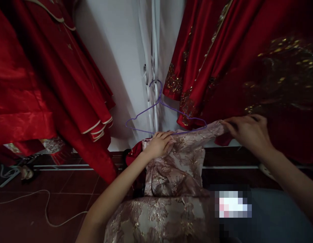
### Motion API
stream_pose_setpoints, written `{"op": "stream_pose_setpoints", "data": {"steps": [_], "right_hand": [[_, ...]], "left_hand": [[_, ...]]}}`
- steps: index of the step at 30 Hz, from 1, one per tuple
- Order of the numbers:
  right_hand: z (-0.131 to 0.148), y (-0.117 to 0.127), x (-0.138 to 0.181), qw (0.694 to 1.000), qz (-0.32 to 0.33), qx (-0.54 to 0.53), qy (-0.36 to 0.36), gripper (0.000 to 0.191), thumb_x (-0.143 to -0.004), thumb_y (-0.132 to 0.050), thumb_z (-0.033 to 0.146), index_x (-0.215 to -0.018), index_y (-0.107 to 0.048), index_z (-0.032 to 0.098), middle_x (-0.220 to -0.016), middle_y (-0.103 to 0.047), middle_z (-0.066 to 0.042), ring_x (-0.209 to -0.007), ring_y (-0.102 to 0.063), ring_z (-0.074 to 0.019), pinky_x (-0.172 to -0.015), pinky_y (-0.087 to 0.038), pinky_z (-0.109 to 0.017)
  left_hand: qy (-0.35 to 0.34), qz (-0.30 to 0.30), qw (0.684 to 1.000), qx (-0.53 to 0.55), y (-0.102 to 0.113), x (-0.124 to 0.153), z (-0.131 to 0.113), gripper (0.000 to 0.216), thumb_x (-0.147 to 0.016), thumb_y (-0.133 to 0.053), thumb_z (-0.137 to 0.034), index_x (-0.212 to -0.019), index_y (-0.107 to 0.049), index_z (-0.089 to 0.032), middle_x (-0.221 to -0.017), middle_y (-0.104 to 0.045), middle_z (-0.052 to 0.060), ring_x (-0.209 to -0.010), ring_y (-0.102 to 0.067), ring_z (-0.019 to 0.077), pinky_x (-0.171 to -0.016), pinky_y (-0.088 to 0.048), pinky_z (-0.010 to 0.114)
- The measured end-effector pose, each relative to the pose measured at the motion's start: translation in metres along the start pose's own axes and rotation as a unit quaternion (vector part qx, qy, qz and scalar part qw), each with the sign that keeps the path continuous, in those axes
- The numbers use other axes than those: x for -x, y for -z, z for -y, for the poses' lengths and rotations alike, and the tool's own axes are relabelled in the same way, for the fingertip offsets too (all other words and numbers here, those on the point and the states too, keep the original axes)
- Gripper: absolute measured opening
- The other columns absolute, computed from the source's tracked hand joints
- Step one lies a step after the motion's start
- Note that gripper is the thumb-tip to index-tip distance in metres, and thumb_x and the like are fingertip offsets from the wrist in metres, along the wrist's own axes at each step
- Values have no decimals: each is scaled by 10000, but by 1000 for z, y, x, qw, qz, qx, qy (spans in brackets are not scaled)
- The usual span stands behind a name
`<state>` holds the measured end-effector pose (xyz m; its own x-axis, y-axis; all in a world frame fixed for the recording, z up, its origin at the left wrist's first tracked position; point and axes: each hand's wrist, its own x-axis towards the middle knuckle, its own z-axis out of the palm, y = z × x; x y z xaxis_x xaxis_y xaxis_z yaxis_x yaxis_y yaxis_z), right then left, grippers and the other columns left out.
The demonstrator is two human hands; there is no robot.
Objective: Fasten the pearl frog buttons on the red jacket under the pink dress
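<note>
A purple wire hanger (146, 108) hangs by its hook from a white scrolled metal rack in the middle of the view. Below it is a pale pink brocade garment (182, 168) with a shiny floral pattern, its lower part spread toward me. My left hand (161, 143) is closed on the garment's upper edge, close under the hanger's bottom bar. Out to the right, my right hand (247, 130) pinches the end of a narrow stretch of the same cloth, pulled sideways past the hanger's right corner. The fingertips of both hands are partly hidden.
Red garments (88, 84) hang on the left, and red gold-embroidered garments (209, 60) on the right. The white metal rack (155, 50) stands against a pale wall. A white cable (47, 212) runs over the dark red tiled floor, near shoes (26, 172) at left. A blurred bright patch is at lower right.
</note>
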<state>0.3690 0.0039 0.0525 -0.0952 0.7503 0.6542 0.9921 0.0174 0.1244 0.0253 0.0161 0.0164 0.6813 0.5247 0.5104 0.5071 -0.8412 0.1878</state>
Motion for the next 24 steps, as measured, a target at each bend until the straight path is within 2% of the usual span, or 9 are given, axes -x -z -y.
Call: {"op": "stream_pose_setpoints", "data": {"steps": [6, 11, 13, 16, 18, 21, 23, 24], "right_hand": [[17, 12, -2, 999, -35, -40, 8, 248, -842, -449, 373, -905, -632, 218, -881, -675, -75, -866, -536, -225, -859, -229, -378], [52, 23, -29, 992, -54, -110, 15, 283, -857, -446, 399, -960, -623, 203, -960, -651, -90, -927, -502, -244, -801, -290, -332], [70, 24, -41, 986, -48, -161, 24, 273, -865, -436, 392, -959, -609, 203, -949, -648, -84, -907, -516, -237, -803, -313, -321], [94, 21, -52, 968, -15, -251, 9, 277, -892, -369, 377, -990, -558, 200, -920, -644, -80, -807, -560, -216, -721, -362, -300], [103, 17, -54, 963, 2, -269, -2, 287, -902, -322, 377, -998, -532, 207, -894, -643, -77, -770, -572, -222, -689, -366, -312], [105, 13, -53, 968, 9, -250, 11, 292, -902, -295, 382, -973, -528, 221, -884, -643, -72, -796, -570, -239, -722, -352, -349], [101, 13, -54, 970, 3, -244, 12, 285, -899, -297, 379, -954, -529, 224, -884, -643, -67, -805, -567, -236, -738, -343, -356], [98, 13, -55, 970, 0, -243, 11, 280, -896, -301, 380, -945, -530, 225, -875, -643, -64, -801, -566, -232, -739, -341, -353]], "left_hand": [[8, 13, 1000, 1, 0, -4, 4, 300, -903, -345, -328, -1038, -579, -198, -1319, -474, 56, -1162, -457, 194, -987, -328, 387], [0, 15, 998, 53, -4, -12, 2, 315, -906, -341, -338, -1064, -584, -216, -1273, -522, 56, -1209, -428, 189, -992, -318, 387], [-6, 14, 996, 89, -6, -16, -1, 312, -907, -341, -334, -1059, -588, -220, -1251, -541, 53, -1202, -439, 178, -988, -327, 371], [-1, 8, 991, 135, -8, -21, -7, 297, -907, -343, -325, -1014, -599, -219, -1249, -544, 45, -1155, -480, 169, -977, -343, 353], [10, -3, 987, 163, -7, -22, -8, 291, -904, -350, -320, -1014, -597, -213, -1228, -559, 51, -1130, -497, 171, -977, -345, 349], [46, -48, 974, 219, -1, -15, 4, 309, -895, -365, -338, -1052, -589, -195, -1146, -603, 70, -1071, -527, 176, -948, -370, 323], [120, -125, 956, 235, 5, -3, 25, 329, -882, -380, -372, -1014, -603, -170, -1044, -635, 79, -982, -557, 178, -885, -404, 299], [177, -187, 940, 223, 7, 6, 39, 337, -871, -395, -394, -967, -612, -155, -984, -644, 79, -926, -565, 177, -848, -416, 291]]}}
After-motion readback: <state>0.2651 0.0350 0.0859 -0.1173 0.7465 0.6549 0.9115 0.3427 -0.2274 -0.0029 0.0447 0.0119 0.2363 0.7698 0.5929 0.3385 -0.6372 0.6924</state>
